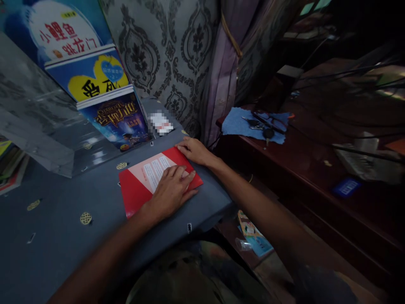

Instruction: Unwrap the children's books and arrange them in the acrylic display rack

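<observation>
A thin red book (134,190) with a pink panel of printed text lies flat on the cloth-covered table, slightly turned. My left hand (172,188) rests palm down across its right half, fingers stretched out and covering part of the text. At the book's far right corner is my right hand (193,150), its fingers laid along the edge with the tips touching the cover. Beyond the book, several upright picture books stand in tiers in a clear plastic rack (63,147); the front one is a dark blue book (118,120).
A small white card, blurred out (161,122), lies by the rack. More books (11,164) are stacked at far left. On the dark wooden desk (310,169) at right are a blue cloth (236,122) with keys and glasses, and cables. Below sit booklets (261,245) and a clear cup (243,244).
</observation>
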Available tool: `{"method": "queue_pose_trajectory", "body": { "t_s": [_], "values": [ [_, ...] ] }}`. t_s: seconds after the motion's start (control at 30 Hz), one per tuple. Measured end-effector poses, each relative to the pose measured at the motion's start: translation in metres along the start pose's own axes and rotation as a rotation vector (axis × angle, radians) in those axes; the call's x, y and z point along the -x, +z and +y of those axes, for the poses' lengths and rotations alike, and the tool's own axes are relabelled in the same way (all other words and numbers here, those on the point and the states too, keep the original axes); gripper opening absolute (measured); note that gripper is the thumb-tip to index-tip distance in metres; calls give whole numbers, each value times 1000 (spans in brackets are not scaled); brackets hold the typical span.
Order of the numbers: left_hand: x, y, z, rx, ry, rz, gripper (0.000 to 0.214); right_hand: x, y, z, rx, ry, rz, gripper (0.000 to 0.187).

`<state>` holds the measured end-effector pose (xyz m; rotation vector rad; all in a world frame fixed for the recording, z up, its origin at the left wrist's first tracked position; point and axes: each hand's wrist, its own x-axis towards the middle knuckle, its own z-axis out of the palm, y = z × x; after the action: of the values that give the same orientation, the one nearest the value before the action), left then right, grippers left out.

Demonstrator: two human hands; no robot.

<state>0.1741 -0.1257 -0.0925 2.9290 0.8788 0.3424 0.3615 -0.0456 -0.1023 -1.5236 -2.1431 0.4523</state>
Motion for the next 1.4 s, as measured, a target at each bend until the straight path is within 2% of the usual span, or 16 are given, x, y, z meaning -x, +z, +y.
{"method": "queue_pose_trajectory", "body": {
  "t_s": [0.13, 0.3, 0.43, 0.63, 0.8, 1.07, 1.13, 1.2, 1.27, 1.33, 1.4],
  "values": [
    [0, 6, 6, -134, 43, 21, 46, 7, -3, -13, 84, 65, -20, 34],
    [7, 14, 20, -426, 135, 47, 39, 13, -4, -26, 164, 128, -19, 34],
    [9, 13, 27, -523, 175, 106, 40, 14, 0, -27, 205, 121, -24, 36],
    [1, 5, 26, -480, 128, 219, 37, 15, 10, -14, 175, 48, 42, 38],
    [-4, -4, 21, -424, 65, 224, 33, 16, 12, -4, 4, 9, 94, 39],
    [-7, 7, 17, -276, -108, 326, 31, 14, 6, -6, -209, -8, 147, 36],
    [-7, -2, 12, -253, -76, 278, 31, 12, 6, -6, -285, -31, 115, 41],
    [-5, -19, 5, -188, -23, 167, 32, 10, 5, -6, -383, -46, 75, 52],
    [-1, -41, -1, -40, -94, 33, 36, 9, 2, -6, -497, -47, 52, 63],
    [4, -63, -6, 175, -237, -32, 40, 9, -2, -6, -629, -23, 28, 70],
    [8, -82, -13, 407, -362, 57, 40, 10, -7, -7, -764, 15, -8, 73]
  ]
}}
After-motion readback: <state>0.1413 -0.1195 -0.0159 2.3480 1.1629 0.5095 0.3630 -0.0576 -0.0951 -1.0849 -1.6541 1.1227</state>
